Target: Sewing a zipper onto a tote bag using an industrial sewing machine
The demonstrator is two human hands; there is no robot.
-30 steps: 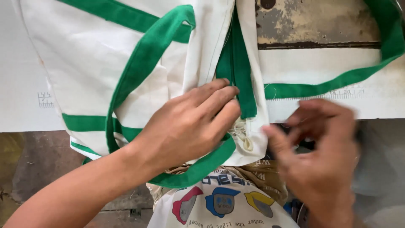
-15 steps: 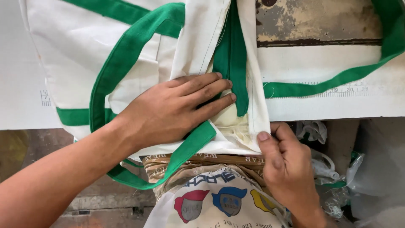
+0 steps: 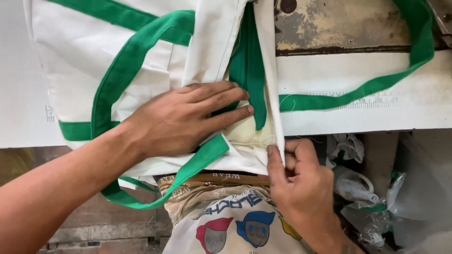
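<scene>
So the white surface (image 3: 358,113) runs across the whole top of the view, and a white cloth bag (image 3: 94,70) with green trim lies over its left part, hanging off the near edge. A folded strip of the bag (image 3: 270,70) runs lengthwise away from the person, near end pointing at their lap. One green strap (image 3: 376,84) loops out to the right. The left hand (image 3: 183,122) lies flat and open on the bag, fingers pointing right. The right hand (image 3: 299,181) has its grip pinched tight on the strip's near edge, just below the surface edge.
</scene>
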